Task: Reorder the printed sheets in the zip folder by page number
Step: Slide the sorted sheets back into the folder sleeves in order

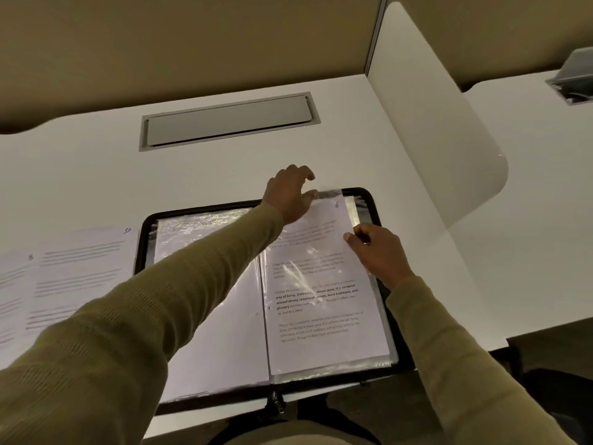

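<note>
White desk (pixel 96 175) with recessed grey cable hatch (pixel 228 121), curved white divider (pixel 426 123) at right, beige partition (pixel 160 43) behind

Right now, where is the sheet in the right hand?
Head view: the sheet lies on the zip folder's right half, right hand pinching its right edge, left hand pinching the plastic sleeve at its top.

I find the black zip folder (pixel 205 209) open at the white tabletop's (pixel 401 187) near edge, loose printed sheets (pixel 80 268) just left of it.

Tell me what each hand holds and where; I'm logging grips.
The left hand pinches the clear sleeve by its top edge; the right hand pinches the sheet marked 6 at its right edge.
</note>
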